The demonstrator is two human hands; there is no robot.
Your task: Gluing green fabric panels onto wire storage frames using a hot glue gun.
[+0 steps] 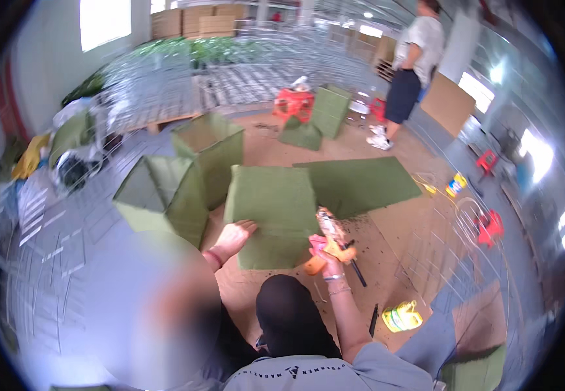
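"Green box (273,195): where do we locate it, and how are the hands disposed?"

"We find it at the centre, directly before the person, on a brown sheet (390,244). The left hand (231,238) lies against the box's left side with its fingers extended; the blur leaves us unable to tell whether they grip. The right hand (329,262) is closed around an orange tool (346,252), which we see just beside the box's right side."

"What do we note next to the box?"

"To its left we distinguish two open-topped green containers (188,207), one behind the other. To its right, a flat green panel (367,182) extends over the sheet. Nearer the person, at lower right, we mark a yellow container (402,317)."

"And farther out?"

"Beyond the box we observe a red stool (291,106) and, just right of it, an upright green block (331,109). Farther right stands a co-worker (420,40) in a pale top and dark shorts. In the left background, green foliage (224,51) borders an expanse of wire grids (237,85)."
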